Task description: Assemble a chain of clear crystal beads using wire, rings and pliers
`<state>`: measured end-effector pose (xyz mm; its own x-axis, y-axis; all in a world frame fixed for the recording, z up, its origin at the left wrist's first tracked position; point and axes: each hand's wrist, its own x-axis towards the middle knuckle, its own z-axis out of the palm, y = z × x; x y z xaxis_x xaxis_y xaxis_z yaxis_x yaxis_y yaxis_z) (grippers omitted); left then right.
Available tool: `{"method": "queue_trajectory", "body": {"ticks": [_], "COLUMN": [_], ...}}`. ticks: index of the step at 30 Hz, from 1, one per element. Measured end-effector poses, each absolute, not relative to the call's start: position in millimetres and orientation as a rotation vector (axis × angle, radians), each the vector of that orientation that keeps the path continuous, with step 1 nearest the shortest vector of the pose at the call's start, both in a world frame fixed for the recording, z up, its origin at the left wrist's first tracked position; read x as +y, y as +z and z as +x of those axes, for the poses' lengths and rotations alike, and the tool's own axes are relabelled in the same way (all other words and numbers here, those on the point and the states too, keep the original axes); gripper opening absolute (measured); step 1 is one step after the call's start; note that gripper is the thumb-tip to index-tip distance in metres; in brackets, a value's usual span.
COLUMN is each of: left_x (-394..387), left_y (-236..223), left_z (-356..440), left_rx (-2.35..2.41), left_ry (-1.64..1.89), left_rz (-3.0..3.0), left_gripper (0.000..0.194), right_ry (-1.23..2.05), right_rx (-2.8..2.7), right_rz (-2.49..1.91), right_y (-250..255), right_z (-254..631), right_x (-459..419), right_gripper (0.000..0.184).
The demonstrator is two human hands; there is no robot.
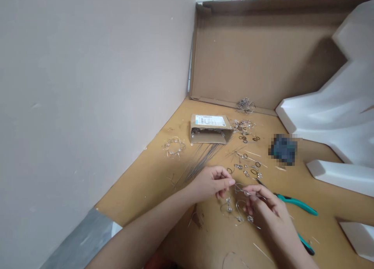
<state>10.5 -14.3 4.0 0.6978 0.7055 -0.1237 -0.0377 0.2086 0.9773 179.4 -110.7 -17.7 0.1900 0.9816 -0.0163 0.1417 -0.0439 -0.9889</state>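
Note:
Thumb and fingertips of my left hand point(212, 183) pinch the end of a thin wire. My right hand point(269, 208) is closed on the same wire point(240, 189) a little to the right, near a small clear bead. Below the hands hangs or lies a loop of wire with clear beads point(229, 208); I cannot tell whether it is joined to the held piece. Pliers with green handles point(296, 204) lie partly under my right hand. Black rings point(254, 171) and loose clear beads point(246, 171) are scattered just beyond my fingers.
A small cardboard box point(210, 134) lies open toward me, with straight wires point(201, 160) in front. A beaded wire ring point(174, 147) is left of it, tangled wire pieces point(244, 125) right. White foam point(318, 105), a cardboard wall point(257, 62) and a blurred dark object point(283, 149) stand around.

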Motion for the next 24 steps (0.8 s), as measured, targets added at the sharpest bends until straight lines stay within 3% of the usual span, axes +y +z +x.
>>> {"method": "queue_trajectory", "body": {"ticks": [17, 24], "left_x": [-14.6, -19.9], "left_y": [5.3, -0.2], "left_z": [10.2, 10.9], "left_rx": [0.643, 0.784], "left_ry": [0.590, 0.618], "left_rz": [1.264, 1.511], "left_gripper": [0.028, 0.012], "right_ry": [0.965, 0.797], "right_rx": [-1.243, -1.249], "right_rz": [-1.461, -1.548], "right_y": [-19.0, -21.9], "right_z": [177.5, 175.2], "right_x": [-111.2, -109.5], "right_gripper": [0.019, 0.017]}}
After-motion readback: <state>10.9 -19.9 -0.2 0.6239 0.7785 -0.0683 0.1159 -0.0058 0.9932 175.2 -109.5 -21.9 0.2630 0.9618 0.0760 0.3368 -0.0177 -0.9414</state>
